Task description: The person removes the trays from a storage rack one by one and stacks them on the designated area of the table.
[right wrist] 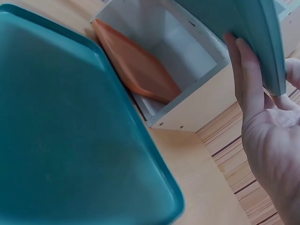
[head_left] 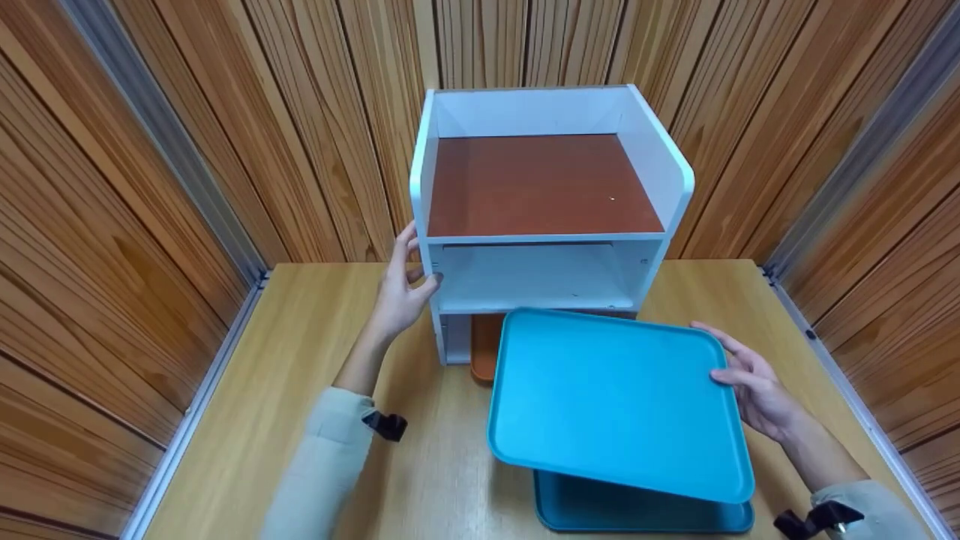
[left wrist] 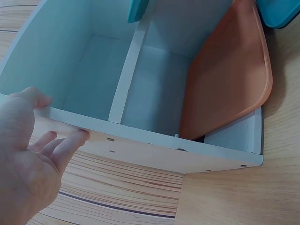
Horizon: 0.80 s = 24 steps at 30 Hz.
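Note:
A white shelf unit (head_left: 654, 150) with brown top board stands on the table. My left hand (head_left: 403, 296) grips its left side panel, thumb on the front edge and fingers along the outer face. My right hand (head_left: 759, 394) holds a blue tray (head_left: 622, 405) by its right edge, thumb on top and fingers underneath. This tray is raised and tilted in front of the shelf. In the right wrist view its far part (right wrist: 258, 37) overlaps the shelf. A second blue tray (head_left: 637, 514) lies below on the table, partly hidden. An orange-brown tray (left wrist: 229, 70) sits in the bottom compartment.
Wood-patterned panels (head_left: 337, 112) stand behind the shelf and on both sides, joined by metal rails (head_left: 180, 142). The light wooden tabletop (head_left: 300, 337) spreads around the shelf. The orange-brown tray's front sticks out past the shelf's front edge.

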### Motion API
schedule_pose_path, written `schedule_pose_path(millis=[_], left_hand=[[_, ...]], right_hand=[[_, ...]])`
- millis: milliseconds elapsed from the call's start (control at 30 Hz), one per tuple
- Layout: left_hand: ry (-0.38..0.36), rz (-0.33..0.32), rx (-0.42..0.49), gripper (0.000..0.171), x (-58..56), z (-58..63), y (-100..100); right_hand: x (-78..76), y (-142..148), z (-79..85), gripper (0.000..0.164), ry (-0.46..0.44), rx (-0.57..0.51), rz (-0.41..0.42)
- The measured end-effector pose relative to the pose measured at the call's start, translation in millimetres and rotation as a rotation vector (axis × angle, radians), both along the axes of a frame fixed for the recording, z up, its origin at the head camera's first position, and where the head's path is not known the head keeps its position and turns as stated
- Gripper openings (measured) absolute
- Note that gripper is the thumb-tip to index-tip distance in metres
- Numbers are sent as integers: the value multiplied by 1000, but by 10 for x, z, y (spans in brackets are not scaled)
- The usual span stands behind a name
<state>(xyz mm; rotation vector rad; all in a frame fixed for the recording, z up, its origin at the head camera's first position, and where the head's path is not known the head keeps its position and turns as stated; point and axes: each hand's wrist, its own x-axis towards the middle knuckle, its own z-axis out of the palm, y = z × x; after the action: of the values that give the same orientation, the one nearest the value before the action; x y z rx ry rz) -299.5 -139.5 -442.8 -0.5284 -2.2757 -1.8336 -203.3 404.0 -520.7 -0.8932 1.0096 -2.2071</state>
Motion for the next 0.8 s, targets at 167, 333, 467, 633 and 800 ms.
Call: schedule_pose_path(millis=[167,333,467,633,800], left_hand=[[-21,7,-8,89,5,9,-1],[-25,4,-10,88,4,12,-2],[-26,2,-7,87,-12,7,-3],[-30,3,-10,87,-13,3,-2],[-24,0,-4,86,-4,0,-4]], right_hand=[[13,19,-55,74,8,13,14],[29,49,-118,76,10,52,9],[45,81,-169,76,1,80,-3],[68,135,-229,76,-33,111,-7],[74,189,-289,76,-85,123,31]])
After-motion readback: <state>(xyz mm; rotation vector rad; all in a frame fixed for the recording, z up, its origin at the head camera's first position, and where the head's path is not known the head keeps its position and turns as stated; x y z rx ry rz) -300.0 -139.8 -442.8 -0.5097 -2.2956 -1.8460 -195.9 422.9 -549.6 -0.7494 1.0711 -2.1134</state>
